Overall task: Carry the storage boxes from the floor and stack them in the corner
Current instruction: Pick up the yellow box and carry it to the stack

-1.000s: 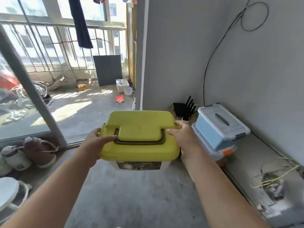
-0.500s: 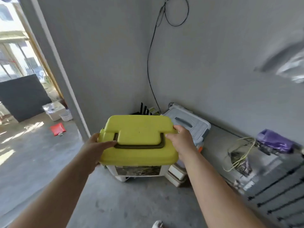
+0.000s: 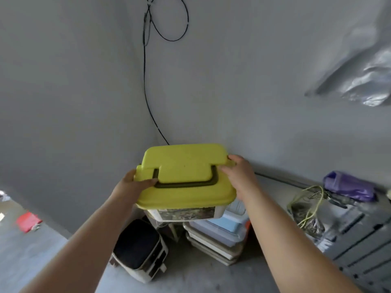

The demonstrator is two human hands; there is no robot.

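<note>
Both hands — left (image 3: pixel 132 183), right (image 3: pixel 239 172) — grip the yellow-lidded box (image 3: pixel 186 176) above the corner stack (image 3: pixel 218 233).

1. A yellow-lidded box (image 3: pixel 186 178) sits mid-frame, gripped at its lid edges by the left hand (image 3: pixel 132 183) and the right hand (image 3: pixel 239 174).
2. Directly below it in the frame, a stack of storage boxes (image 3: pixel 220 235) stands in the corner (the top one pale blue).
3. At lower centre, a black-topped white bin (image 3: pixel 139 248) leans on the floor.
4. A black cable (image 3: pixel 146 85) runs down the wall at upper centre.
</note>
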